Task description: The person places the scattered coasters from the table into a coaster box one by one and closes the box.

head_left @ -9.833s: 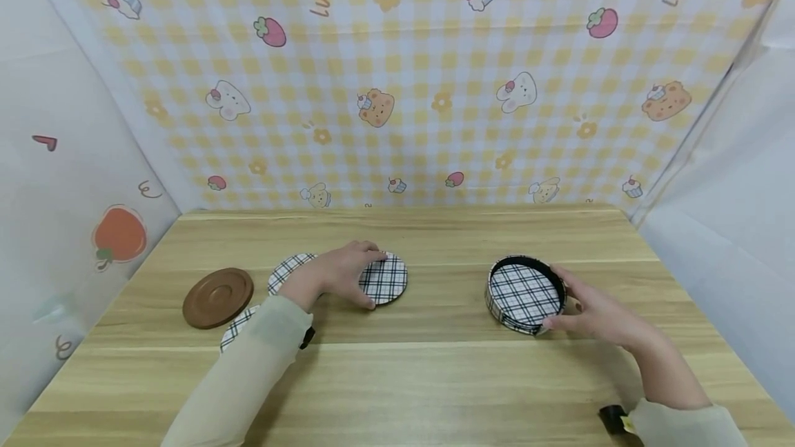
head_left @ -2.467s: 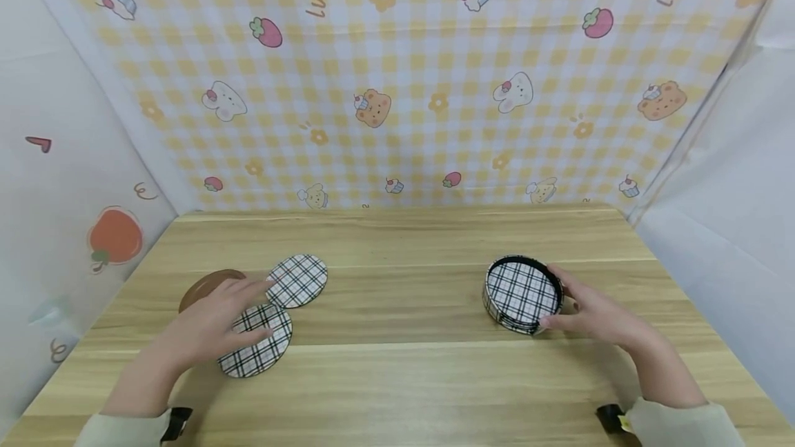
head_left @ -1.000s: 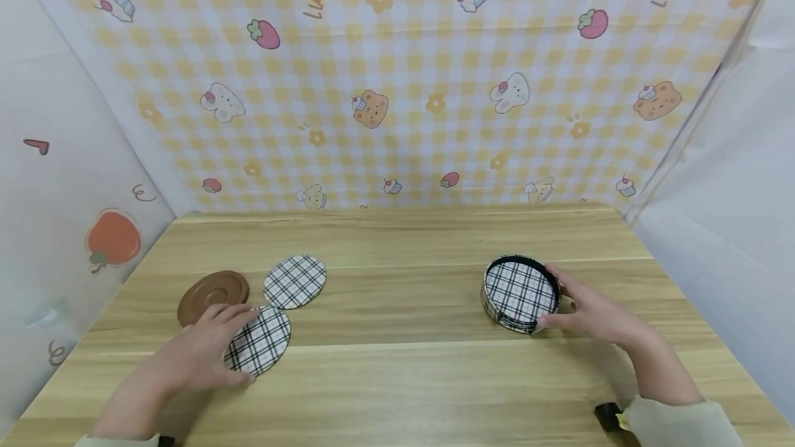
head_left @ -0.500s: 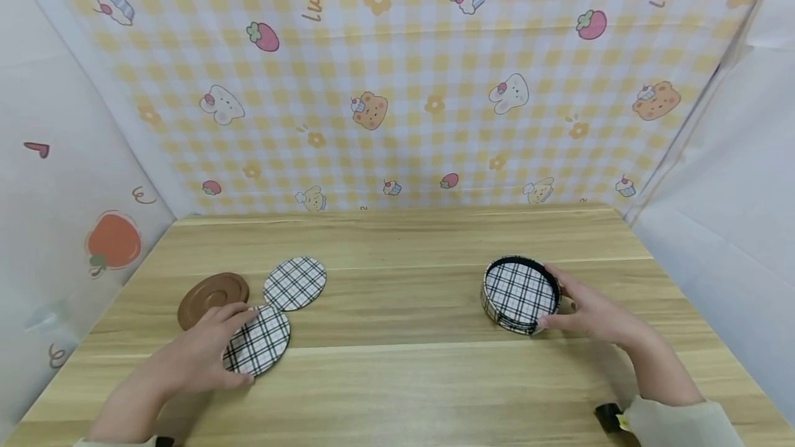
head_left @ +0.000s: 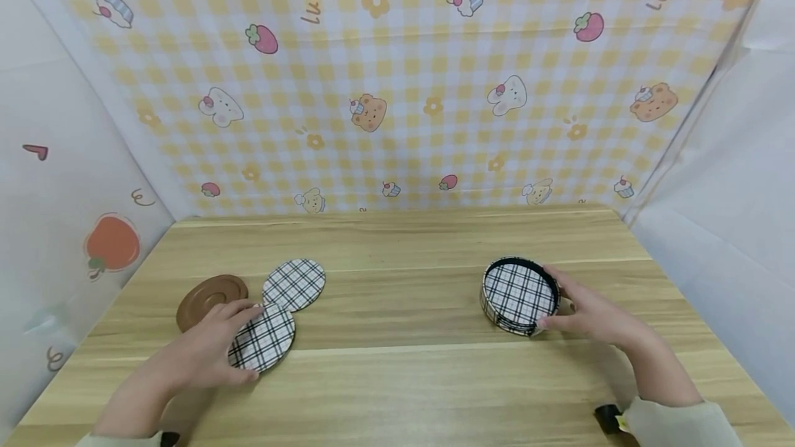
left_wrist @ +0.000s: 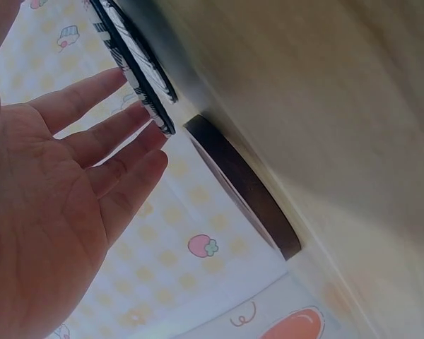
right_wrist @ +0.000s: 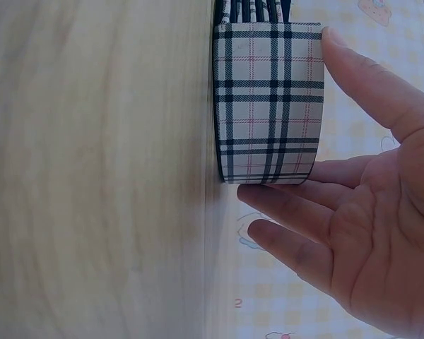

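Fingers of the left hand (head_left: 205,350) now lift the near plaid coaster (head_left: 261,337) by its edge, nearest of all to the viewer; half a second ago it lay flat on the wooden table (head_left: 404,378), so the pickup looks under way. In the left wrist view the fingertips (left_wrist: 152,138) touch the raised disc's rim, fingers fairly straight, a light pinch rather than a full clasp. Just left of that coaster sits the brown saucer (head_left: 210,298), unmoved. Just behind it lies the second plaid coaster (head_left: 295,284), flat, its near edge touching the tilted one. Well off to the right of the near coaster, the right hand (head_left: 593,314) cradles the plaid holder (head_left: 520,295), thumb and fingers pressed to its wall, steadying it as before. Coasters already stand stacked inside.
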A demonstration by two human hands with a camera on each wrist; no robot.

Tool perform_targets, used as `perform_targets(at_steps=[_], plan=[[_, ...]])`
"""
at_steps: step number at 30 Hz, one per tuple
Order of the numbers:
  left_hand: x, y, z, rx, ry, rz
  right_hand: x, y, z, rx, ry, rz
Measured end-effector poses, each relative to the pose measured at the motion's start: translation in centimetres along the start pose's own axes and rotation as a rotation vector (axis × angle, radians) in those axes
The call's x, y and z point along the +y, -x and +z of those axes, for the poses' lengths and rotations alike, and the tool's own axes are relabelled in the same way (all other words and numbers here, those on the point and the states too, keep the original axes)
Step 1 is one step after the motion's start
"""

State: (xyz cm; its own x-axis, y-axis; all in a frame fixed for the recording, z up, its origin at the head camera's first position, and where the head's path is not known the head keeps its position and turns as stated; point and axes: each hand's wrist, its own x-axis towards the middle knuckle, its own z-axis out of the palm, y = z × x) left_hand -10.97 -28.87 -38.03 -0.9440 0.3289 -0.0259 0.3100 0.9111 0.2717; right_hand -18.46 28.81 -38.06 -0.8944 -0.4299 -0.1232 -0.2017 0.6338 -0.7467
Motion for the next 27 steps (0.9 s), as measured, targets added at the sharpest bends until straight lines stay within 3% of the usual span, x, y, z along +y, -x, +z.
perform_targets(at_steps=[27], plan=[[1.8, -2.1, -0.1, -0.027, -0.009, 0.056, -0.1, 0.2, 0.2, 0.003, -0.013, 0.008]])
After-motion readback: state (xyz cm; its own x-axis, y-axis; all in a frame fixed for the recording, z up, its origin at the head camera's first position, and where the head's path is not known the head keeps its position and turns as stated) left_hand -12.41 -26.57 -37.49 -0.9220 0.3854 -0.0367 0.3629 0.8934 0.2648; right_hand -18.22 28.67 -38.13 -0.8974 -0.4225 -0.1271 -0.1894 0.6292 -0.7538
